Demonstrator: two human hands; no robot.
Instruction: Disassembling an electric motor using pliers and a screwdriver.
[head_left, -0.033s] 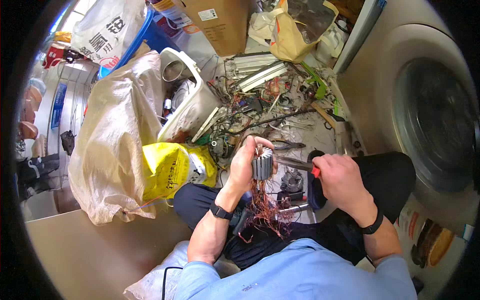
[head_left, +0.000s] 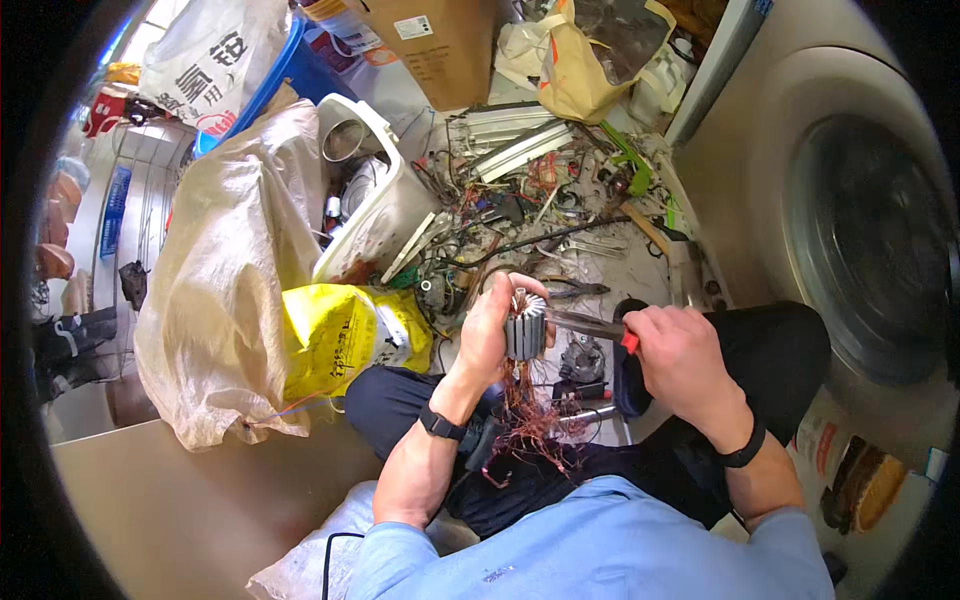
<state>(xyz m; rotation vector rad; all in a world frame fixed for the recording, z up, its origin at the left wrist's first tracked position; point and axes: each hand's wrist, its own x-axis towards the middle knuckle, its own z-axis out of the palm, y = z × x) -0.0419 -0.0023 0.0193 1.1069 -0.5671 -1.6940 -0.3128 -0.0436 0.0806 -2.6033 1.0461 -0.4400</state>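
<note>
My left hand (head_left: pixel 487 325) is wrapped round a motor rotor (head_left: pixel 524 334), a grey slotted metal cylinder with pale slot ends at its top. Below it, a tangle of thin copper wire (head_left: pixel 535 430) hangs over my lap. My right hand (head_left: pixel 677 352) grips a hand tool (head_left: pixel 590 324) with a long metal front part and a red handle; its exact kind is not clear. The tool's tip meets the upper right side of the rotor. Beyond my hands, dark-handled pliers (head_left: pixel 575 288) lie on the floor.
Scrap metal and wires (head_left: pixel 510 205) litter the floor ahead. To the left stand a tipped white bin (head_left: pixel 385 220), a beige sack (head_left: pixel 230 270) and a yellow bag (head_left: pixel 335 335). A cardboard box (head_left: pixel 440 50) is at the back. On the right is a front-loading washing machine (head_left: pixel 770 190).
</note>
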